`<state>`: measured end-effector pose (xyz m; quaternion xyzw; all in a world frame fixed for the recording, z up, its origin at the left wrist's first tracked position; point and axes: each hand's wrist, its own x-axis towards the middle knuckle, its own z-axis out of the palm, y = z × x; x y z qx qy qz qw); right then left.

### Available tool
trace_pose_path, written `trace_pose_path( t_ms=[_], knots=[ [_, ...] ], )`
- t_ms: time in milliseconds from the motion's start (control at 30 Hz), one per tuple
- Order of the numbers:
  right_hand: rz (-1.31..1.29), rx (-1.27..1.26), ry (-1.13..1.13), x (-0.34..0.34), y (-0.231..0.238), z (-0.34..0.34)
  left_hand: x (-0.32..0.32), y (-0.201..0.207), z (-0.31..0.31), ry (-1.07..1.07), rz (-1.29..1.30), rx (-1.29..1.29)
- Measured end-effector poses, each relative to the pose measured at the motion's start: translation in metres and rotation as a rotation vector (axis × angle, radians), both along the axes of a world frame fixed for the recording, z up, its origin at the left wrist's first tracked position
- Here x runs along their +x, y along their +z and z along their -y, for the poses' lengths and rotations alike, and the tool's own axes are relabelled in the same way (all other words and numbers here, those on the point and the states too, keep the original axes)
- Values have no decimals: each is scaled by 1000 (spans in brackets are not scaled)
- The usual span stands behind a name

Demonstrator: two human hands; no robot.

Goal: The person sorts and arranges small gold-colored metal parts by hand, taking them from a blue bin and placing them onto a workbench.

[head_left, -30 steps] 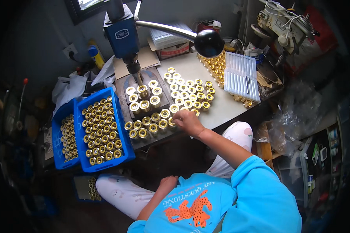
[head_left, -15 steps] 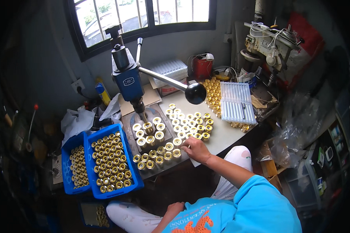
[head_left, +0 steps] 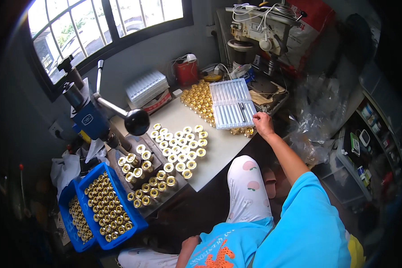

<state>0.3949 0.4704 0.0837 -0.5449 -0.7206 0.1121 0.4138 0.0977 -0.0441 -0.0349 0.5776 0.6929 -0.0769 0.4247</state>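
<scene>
My right hand [head_left: 264,124] has reached to the right edge of a clear plastic case [head_left: 232,91], its fingers closed at the rim. This case has ribbed rows and a dark pen-like stick lying in it; it rests on a crowd of gold-coloured metal pieces [head_left: 195,97]. Low in my lap lies my left hand [head_left: 190,245], its fingers mostly hidden against my shirt. Shiny round metal cylinders [head_left: 182,157] with gold rims stand grouped on the pale tabletop. Several more cylinders [head_left: 154,192] stand in rows by the table's front edge and around the press base.
A blue lever press [head_left: 90,119] with a black ball knob [head_left: 137,122] rises at the left. Two blue bins [head_left: 140,222] of metal pieces sit left of the table. Behind are stacked clear cases [head_left: 146,88], a red container [head_left: 186,73] and an old machine [head_left: 257,33].
My right hand has moved from the metal cylinders near the front edge to the clear case at the right. The view has swung right. My left hand stays in my lap.
</scene>
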Motion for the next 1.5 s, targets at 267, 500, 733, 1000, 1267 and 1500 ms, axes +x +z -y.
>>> trace_pose_path(
  t_ms=[267, 500, 733, 1000, 1267, 1500],
  knots=[
    [193, 41, 36, 1, -23, -60, 4, -19, -3, 35, -22, -92],
    [404, 60, 138, -39, -32, -119, 6, -15, 2, 108, 36, -115],
    [638, -41, 213, -36, -27, -139, 15, -50, 11, 247, 42, -23],
    [584, 12, 300, -27, -18, -126, 12, -80, 11, 241, 62, 105],
    [207, 85, 122, -38, -5, -56, 15, -52, 3, 140, 50, 294],
    [-406, -525, 703, -169, 40, 114, 9, 14, -2, 25, 16, 198]
  ],
)
